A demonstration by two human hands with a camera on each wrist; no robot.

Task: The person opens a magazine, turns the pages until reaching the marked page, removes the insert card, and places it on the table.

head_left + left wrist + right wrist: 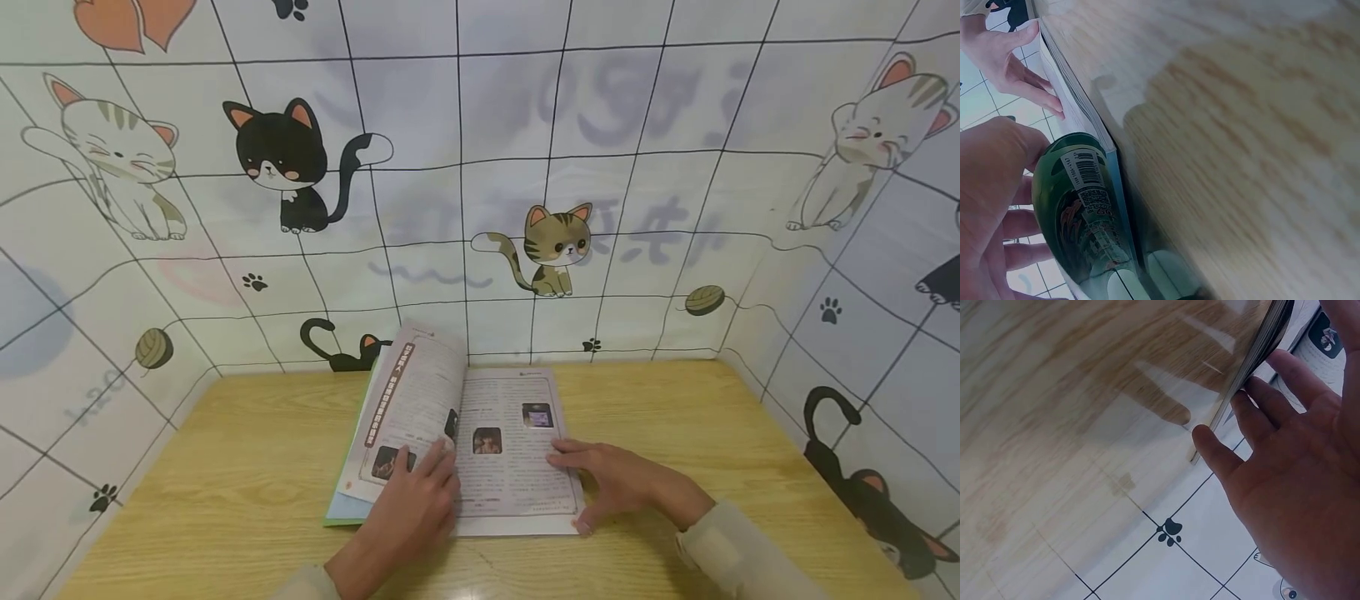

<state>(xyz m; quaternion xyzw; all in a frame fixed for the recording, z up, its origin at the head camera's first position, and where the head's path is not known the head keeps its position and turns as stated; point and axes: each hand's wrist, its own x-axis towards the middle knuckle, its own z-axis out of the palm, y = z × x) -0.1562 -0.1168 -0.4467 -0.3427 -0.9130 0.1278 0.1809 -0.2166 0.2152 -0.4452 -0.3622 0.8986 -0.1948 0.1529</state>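
Note:
A magazine (506,492) lies spread on the table, with printed text and small photos on its pages. Its left page (420,375) bows upward toward the spine. My left hand (416,504) rests on the lower part of that page beside the spine, fingers loosely extended. In the left wrist view, a glossy green cover (1085,181) with a barcode curls up next to the left hand (991,200). My right hand (622,479) touches the right page's edge, fingertips on the paper and thumb by the lower corner. The right wrist view shows the right hand (1297,456) with fingers spread along the page edges.
The magazine lies on a wood-grain table (247,450). Behind and at both sides hangs a white grid-patterned cloth (420,208) printed with cartoon cats, paw prints and yarn balls. The magazine's top reaches close to the table's back edge.

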